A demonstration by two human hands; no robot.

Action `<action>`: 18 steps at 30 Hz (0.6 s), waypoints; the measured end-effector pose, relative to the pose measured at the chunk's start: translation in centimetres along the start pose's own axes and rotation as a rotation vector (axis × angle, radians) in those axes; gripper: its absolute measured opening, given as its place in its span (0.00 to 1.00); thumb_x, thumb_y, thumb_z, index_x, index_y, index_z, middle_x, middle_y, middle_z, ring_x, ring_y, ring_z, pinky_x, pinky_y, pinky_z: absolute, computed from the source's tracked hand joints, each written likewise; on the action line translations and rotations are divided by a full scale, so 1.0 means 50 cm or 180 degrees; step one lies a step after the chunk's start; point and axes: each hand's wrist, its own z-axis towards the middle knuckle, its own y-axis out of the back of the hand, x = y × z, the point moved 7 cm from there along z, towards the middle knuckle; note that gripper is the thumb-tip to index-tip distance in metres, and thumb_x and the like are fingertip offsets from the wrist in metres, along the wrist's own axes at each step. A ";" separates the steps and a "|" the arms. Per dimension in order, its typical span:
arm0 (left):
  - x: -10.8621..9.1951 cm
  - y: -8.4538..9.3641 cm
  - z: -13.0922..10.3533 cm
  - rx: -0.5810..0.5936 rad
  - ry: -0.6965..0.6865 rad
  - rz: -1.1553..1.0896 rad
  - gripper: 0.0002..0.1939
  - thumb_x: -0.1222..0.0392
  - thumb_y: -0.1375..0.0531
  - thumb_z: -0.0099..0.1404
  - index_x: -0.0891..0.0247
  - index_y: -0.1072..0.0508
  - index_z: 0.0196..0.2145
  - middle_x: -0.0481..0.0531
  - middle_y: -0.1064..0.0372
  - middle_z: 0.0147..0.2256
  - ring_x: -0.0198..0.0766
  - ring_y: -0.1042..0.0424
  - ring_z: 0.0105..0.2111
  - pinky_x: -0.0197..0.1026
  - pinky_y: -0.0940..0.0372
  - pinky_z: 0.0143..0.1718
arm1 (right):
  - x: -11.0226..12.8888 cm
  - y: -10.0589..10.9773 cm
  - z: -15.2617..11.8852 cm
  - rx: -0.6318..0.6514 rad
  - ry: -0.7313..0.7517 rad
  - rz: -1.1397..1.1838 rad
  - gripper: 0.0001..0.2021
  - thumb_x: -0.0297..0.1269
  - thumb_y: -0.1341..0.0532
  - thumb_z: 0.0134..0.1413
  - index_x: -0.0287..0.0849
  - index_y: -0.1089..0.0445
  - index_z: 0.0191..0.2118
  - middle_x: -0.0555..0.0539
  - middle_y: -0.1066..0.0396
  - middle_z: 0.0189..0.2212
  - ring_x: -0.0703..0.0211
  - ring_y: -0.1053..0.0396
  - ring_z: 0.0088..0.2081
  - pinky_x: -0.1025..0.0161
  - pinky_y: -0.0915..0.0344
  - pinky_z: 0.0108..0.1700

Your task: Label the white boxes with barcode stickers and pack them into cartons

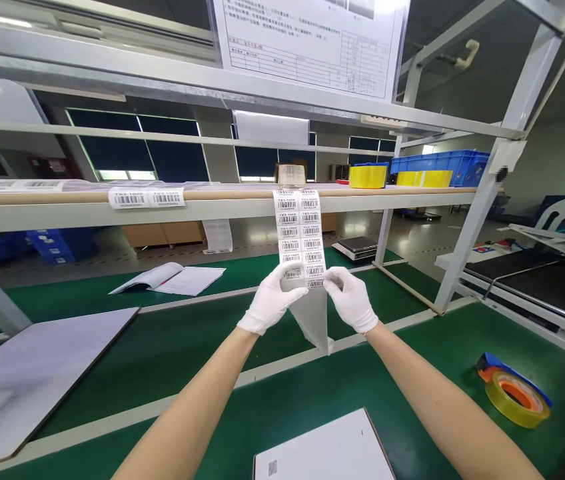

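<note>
A strip of barcode labels (pixel 298 230) in two columns hangs over the front edge of the shelf, and its lower end trails off as bare backing paper (pixel 312 317). My left hand (pixel 273 299), in a white glove, pinches the strip's left edge between thumb and fingers. On the opposite edge, my right hand (pixel 350 298), gloved the same way, grips the strip near a lower label. Below the hands a white box (pixel 325 450) lies on the green work surface.
Clear tape (pixel 291 176) and yellow tape rolls (pixel 367 177) stand on the shelf (pixel 222 203). A tape dispenser (pixel 517 399) lies at right. An open booklet (pixel 177 279) and a white board (pixel 62 363) are at left. A slanted metal post (pixel 482 207) rises at right.
</note>
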 end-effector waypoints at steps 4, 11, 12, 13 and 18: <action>-0.022 -0.007 -0.008 -0.0091 0.0119 -0.0016 0.23 0.52 0.33 0.63 0.59 0.25 0.53 0.57 0.26 0.59 0.50 0.27 0.59 0.54 0.28 0.59 | 0.025 0.021 -0.008 -0.0134 0.0209 -0.0234 0.14 0.42 0.42 0.67 0.48 0.22 0.50 0.44 0.19 0.47 0.48 0.22 0.48 0.48 0.25 0.56; -0.045 -0.002 -0.006 -0.0002 0.0201 0.0168 0.28 0.50 0.30 0.60 0.60 0.25 0.56 0.57 0.26 0.60 0.53 0.29 0.61 0.55 0.31 0.63 | 0.056 0.031 -0.023 -0.0336 0.0329 -0.0659 0.14 0.42 0.43 0.70 0.50 0.19 0.43 0.42 0.22 0.47 0.47 0.24 0.50 0.47 0.26 0.57; -0.046 -0.001 -0.007 0.0054 0.0227 0.0204 0.31 0.50 0.30 0.60 0.60 0.26 0.58 0.57 0.28 0.61 0.53 0.30 0.62 0.55 0.33 0.64 | 0.066 0.038 -0.035 -0.0440 0.0364 -0.0800 0.14 0.41 0.44 0.69 0.49 0.19 0.41 0.40 0.23 0.47 0.46 0.25 0.51 0.46 0.26 0.56; -0.044 0.002 -0.014 0.0096 0.0253 0.0273 0.34 0.49 0.30 0.60 0.59 0.28 0.61 0.57 0.30 0.63 0.54 0.32 0.64 0.55 0.35 0.66 | 0.078 0.048 -0.053 -0.0537 0.0426 -0.0944 0.14 0.40 0.44 0.69 0.48 0.20 0.39 0.39 0.25 0.47 0.45 0.26 0.51 0.46 0.26 0.56; 0.014 0.036 -0.167 0.0004 0.0626 0.0567 0.40 0.48 0.34 0.66 0.53 0.41 0.71 0.55 0.42 0.71 0.52 0.38 0.68 0.54 0.38 0.67 | 0.111 0.113 -0.211 -0.0148 0.0139 -0.1168 0.08 0.36 0.42 0.68 0.45 0.25 0.43 0.39 0.28 0.50 0.46 0.29 0.55 0.46 0.31 0.60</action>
